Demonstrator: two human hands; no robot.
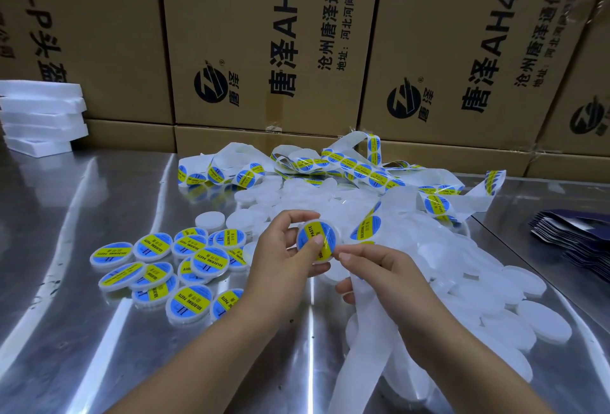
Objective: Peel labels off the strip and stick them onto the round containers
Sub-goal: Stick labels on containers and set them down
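The round container is held up in the middle of the view, a little above the metal table. A blue and yellow label already lies on its top face. The left hand grips the container from the left: its fingers are curled round the rim and its thumb presses flat on the label. The right hand comes from the right. Its forefinger is stretched and touches the lower right edge of the label, while its lower fingers are curled round the white label strip, which hangs down from this hand toward the viewer. The same strip goes up behind the hands, with the next label on it just beside the container, and ends in a loose tangle at the back of the table.

To the left lie the labelled containers in a close heap, some leaning on others. To the right and behind the hands lie many plain white containers. At the far right lies a stack of dark packets, at the far left a stack of white foam pieces. Cardboard boxes stand along the back.
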